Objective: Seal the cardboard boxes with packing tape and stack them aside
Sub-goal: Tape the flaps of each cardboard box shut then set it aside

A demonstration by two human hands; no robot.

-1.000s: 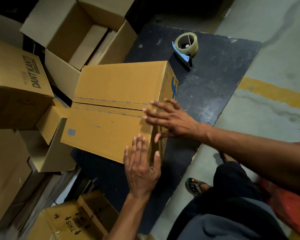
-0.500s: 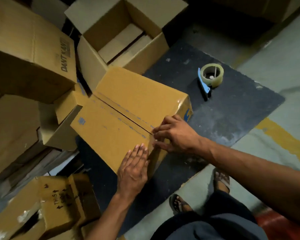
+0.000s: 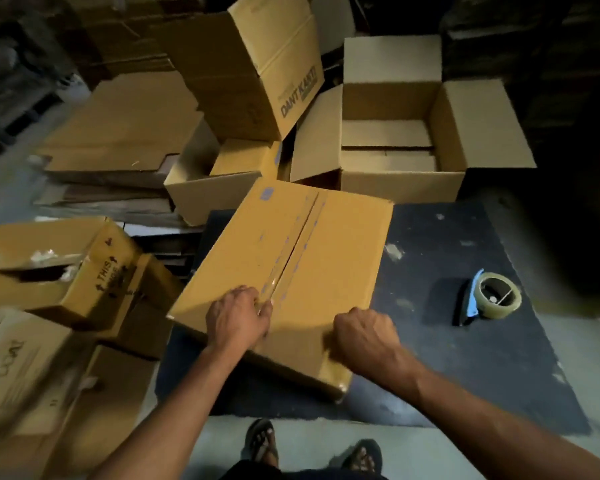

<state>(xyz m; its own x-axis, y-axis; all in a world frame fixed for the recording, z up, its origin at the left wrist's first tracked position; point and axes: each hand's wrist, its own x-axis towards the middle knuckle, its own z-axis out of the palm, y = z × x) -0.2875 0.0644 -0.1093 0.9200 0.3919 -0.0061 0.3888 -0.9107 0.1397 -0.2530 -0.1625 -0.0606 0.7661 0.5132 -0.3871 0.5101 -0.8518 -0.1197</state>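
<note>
A: Where's the cardboard box [image 3: 284, 268]?
B: Under both hands on the black mat [image 3: 482, 358]. Left hand [image 3: 238, 317] presses flat by the seam; right hand [image 3: 364, 336] curls over the near edge.
A: Handling?
B: Probably light, stiff; hold the edges. Tape dispenser [image 3: 489, 299] lies right of the right hand.

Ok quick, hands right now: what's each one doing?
Left hand: open, resting on the closed box near its centre seam.
Right hand: fingers curled at the box's near edge; blurred, so grip cannot be told.
</note>
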